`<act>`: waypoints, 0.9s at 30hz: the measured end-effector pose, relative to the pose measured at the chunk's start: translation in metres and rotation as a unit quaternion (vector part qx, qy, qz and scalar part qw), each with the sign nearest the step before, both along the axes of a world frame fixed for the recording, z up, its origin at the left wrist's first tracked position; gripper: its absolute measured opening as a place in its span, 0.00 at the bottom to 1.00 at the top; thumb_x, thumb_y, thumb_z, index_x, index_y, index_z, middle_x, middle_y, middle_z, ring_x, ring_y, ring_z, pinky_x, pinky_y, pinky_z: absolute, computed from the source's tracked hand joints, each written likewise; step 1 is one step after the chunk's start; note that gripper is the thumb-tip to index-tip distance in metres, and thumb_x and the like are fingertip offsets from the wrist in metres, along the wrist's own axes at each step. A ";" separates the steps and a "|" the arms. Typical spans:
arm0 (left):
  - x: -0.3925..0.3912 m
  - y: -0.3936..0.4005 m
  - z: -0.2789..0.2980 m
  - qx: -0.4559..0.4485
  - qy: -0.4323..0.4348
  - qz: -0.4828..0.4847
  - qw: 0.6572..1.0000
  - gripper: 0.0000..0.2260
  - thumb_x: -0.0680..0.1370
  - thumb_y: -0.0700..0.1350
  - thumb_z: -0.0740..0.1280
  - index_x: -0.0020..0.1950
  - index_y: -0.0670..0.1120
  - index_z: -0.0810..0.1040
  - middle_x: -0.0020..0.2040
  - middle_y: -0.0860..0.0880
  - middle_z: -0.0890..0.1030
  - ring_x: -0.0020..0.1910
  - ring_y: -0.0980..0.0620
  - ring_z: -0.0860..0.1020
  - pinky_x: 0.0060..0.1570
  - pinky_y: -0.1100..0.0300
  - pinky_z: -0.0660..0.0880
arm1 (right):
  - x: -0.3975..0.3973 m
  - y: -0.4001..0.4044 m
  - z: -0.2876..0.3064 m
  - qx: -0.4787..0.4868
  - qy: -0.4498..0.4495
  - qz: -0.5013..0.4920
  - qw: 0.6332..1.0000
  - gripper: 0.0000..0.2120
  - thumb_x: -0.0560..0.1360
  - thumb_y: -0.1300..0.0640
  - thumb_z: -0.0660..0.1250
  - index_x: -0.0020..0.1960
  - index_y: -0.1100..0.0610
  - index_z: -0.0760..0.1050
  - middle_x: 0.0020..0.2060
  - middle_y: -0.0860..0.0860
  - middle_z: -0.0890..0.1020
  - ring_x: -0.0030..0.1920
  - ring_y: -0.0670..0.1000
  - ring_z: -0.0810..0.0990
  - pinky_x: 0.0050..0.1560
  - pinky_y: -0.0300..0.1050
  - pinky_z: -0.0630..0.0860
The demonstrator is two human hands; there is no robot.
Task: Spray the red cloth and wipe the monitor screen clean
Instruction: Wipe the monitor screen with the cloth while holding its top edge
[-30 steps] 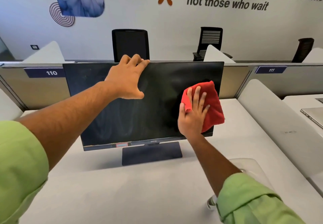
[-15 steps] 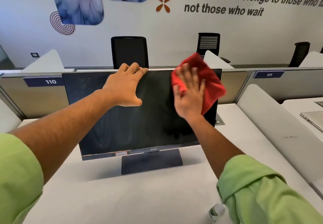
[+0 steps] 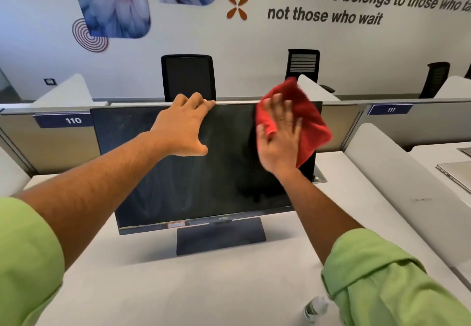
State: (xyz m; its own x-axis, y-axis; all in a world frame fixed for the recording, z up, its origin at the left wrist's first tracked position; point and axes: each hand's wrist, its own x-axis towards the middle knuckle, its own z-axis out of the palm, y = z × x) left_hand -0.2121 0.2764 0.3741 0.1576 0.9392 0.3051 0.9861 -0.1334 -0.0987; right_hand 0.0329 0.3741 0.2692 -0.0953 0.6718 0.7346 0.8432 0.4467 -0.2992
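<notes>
Two bare hands on one dusty monitor screen, mid-wipe at a white office desk. Left hand at 12 o'clock on the frame, fingers hooked over the top edge, thumb splayed down the front of the glass, steadying the panel. Right hand at 2 o'clock, fingers spread nearly straight, palm flat, pressing the red cloth against the upper right corner; gripping nothing, only pushing. Cloth bunched, spilling past the 3 o'clock edge and above the top bezel. Hazy streaks across the middle and toward 9 o'clock; darker, apparently cleaner glass below the cloth toward 5 o'clock. Judged roughly a third done, with the left half yet to be wiped.

To do this stroke well: keep the palm flat and the pressure light and even. Work in overlapping passes from 3 o'clock toward 9 o'clock, top row to bottom row. Refold to a fresh face once dust gathers. Hold the bracing grip at 12 o'clock, shift it aside before wiping beneath, and finish with the thumb's patch. Avoid hard shoves, for fear of rocking the panel back on its narrow stand.

Small spray bottle at 5 o'clock near the desk's front edge, just beside the right sleeve, blurred, possibly lying on its side; mind the elbow there.
</notes>
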 end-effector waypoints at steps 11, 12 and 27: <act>-0.001 0.003 -0.005 0.011 -0.007 0.001 1.000 0.49 0.64 0.61 0.75 0.81 0.53 0.58 0.69 0.53 0.65 0.67 0.47 0.64 0.40 0.55 0.71 | -0.056 -0.056 -0.066 0.021 -0.148 0.138 0.979 0.35 0.85 0.42 0.57 0.87 0.44 0.47 0.87 0.44 0.48 0.87 0.53 0.45 0.82 0.71 0.48; -0.002 0.003 -0.004 0.011 -0.008 -0.002 1.000 0.49 0.64 0.62 0.74 0.81 0.53 0.58 0.69 0.53 0.65 0.67 0.47 0.64 0.41 0.55 0.71 | -0.051 -0.056 -0.069 0.035 -0.188 0.161 0.968 0.34 0.86 0.42 0.56 0.87 0.44 0.47 0.87 0.44 0.49 0.87 0.52 0.46 0.82 0.71 0.50; 0.001 0.000 -0.003 0.011 0.004 0.001 1.000 0.49 0.64 0.60 0.75 0.81 0.53 0.57 0.70 0.53 0.65 0.68 0.46 0.64 0.39 0.55 0.70 | -0.043 -0.093 -0.142 -0.267 0.355 -0.149 0.884 0.34 0.84 0.43 0.46 0.87 0.50 0.41 0.87 0.48 0.43 0.87 0.56 0.41 0.83 0.70 0.47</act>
State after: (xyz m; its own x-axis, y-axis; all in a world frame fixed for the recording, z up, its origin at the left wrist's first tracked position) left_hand -0.2115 0.2763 0.3711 0.1586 0.9326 0.3240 0.9854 -0.1292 -0.1104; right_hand -0.0102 0.2811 0.1275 0.5016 0.8581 0.1099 0.4151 -0.1273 -0.9008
